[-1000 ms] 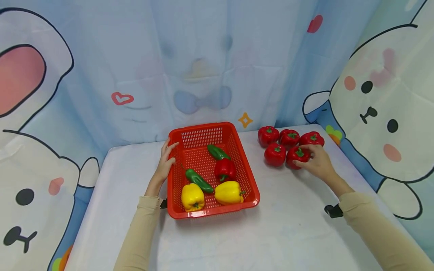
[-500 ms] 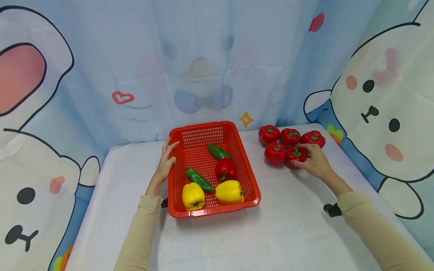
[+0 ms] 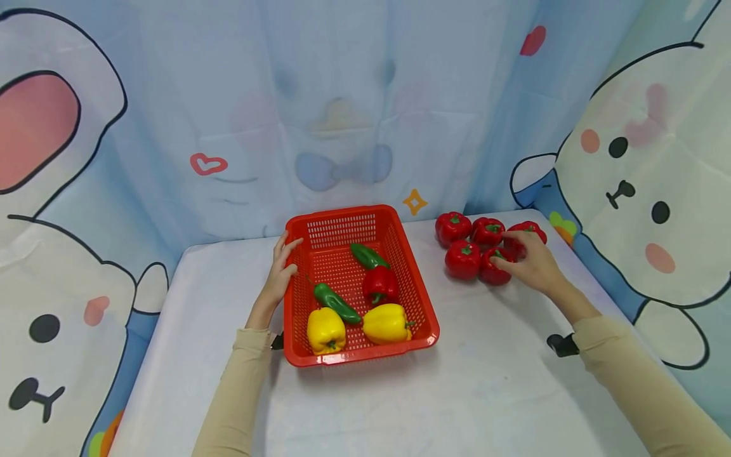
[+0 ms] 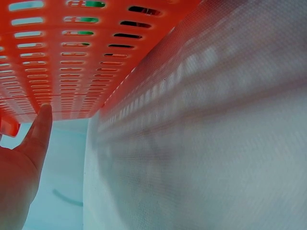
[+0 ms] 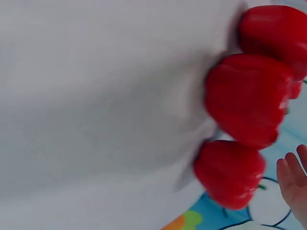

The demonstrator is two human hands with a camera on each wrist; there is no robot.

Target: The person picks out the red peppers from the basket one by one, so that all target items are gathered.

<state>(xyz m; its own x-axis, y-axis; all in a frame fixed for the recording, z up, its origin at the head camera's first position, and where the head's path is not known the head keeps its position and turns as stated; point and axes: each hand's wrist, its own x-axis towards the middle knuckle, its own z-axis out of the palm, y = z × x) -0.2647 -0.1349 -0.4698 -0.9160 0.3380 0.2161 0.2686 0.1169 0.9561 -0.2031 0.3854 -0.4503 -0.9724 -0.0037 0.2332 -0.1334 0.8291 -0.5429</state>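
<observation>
Right hand (image 3: 531,260) is placed at the right edge of the pepper cluster; left hand (image 3: 278,273) is well away, at the basket. The glossy red, blocky bell pepper at front right (image 3: 492,271) is sited just left of and partly under the right thumb; the matching back-right red pepper (image 3: 528,226) is partly hidden behind the fingers. No clear long axis is offered by either squat body. Right thumb and fingers are held apart, nothing seen gripped; contact can't be confirmed. Left fingers are spread, rested on the left side of the shallow red perforated plastic basket (image 3: 365,357), which is located left of the cluster.

Count: five red bell peppers on the white cloth-covered table (image 3: 468,393), set three behind, two in front. One basket, five items inside: one red bell pepper (image 3: 381,285), two blocky yellow bell peppers (image 3: 386,324), two long green peppers (image 3: 337,303).
</observation>
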